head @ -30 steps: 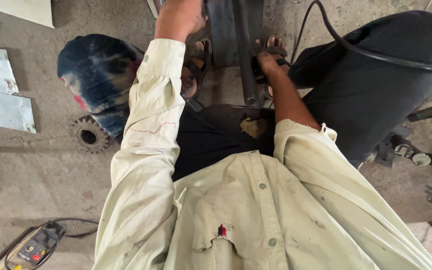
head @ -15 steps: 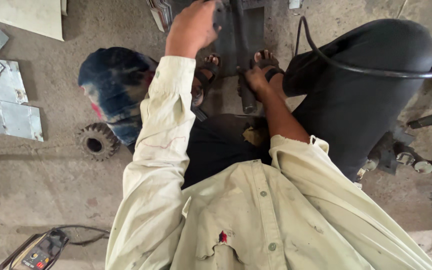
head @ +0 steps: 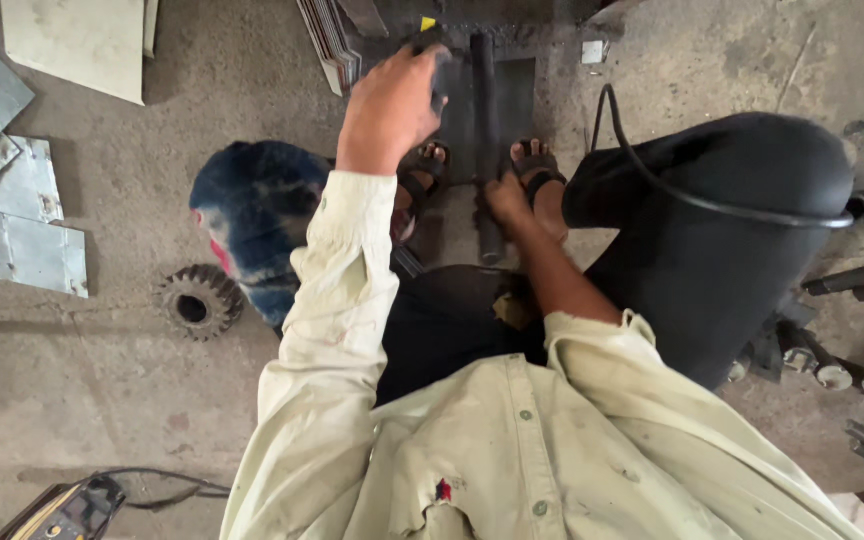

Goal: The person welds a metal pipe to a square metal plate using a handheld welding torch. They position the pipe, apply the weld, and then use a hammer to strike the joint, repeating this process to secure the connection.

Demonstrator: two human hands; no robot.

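My left hand (head: 392, 105) is stretched forward with its fingers closed around a dark tool (head: 436, 52) that has a small yellow bit at its top. It hovers over the left side of a dark steel plate (head: 514, 95) on the floor. A dark round bar (head: 486, 120) lies lengthwise on that plate. My right hand (head: 505, 198) grips the bar's near end, between my two sandalled feet (head: 535, 165). My pale, stained shirt sleeves fill the lower view.
A toothed gear (head: 197, 300) and a blue cloth bundle (head: 257, 215) lie left of my legs. A black padded seat (head: 742, 230) with a black cable (head: 652, 180) over it is on the right. Metal sheets (head: 27, 245) lie far left, flat strips (head: 330, 40) ahead, bolts (head: 832, 375) right.
The view has tilted forward, showing more floor ahead. My left hand has come fully into view with the dark tool. My right hand stays on the bar.
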